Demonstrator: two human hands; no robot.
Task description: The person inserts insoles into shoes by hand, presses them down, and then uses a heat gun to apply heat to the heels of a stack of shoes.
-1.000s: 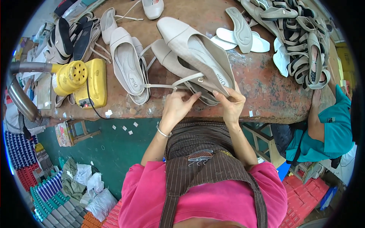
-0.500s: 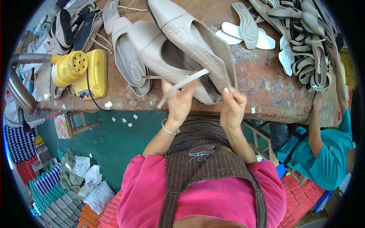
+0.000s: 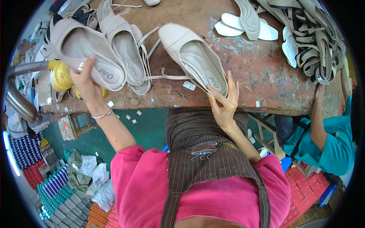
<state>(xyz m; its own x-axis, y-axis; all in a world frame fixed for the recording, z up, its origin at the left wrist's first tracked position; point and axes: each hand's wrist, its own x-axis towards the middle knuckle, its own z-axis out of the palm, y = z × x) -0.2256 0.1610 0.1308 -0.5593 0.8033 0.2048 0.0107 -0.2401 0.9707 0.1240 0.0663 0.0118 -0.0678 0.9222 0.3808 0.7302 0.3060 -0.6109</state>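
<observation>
Up at the left, my left hand grips a beige flat shoe by its side near the heel, lifted and tilted in front of a yellow machine. The shoe's toe is slightly blurred. My right hand holds the heel of a second beige flat shoe, fingers along its outer side and thumb at the rim. That shoe's toe points away from me, and a thin strap trails left from it. Between the two lie more beige strappy shoes on the worn table.
The yellow machine with a metal pipe stands at the table's left. White insoles lie at the back right, beside a heap of strappy shoes. A co-worker in a teal shirt sits right; a wooden stool stands left below.
The two shoes, held close together before, are now apart. My left hand has carried one to the left, over the machine; my right hand has lowered the other toward the table.
</observation>
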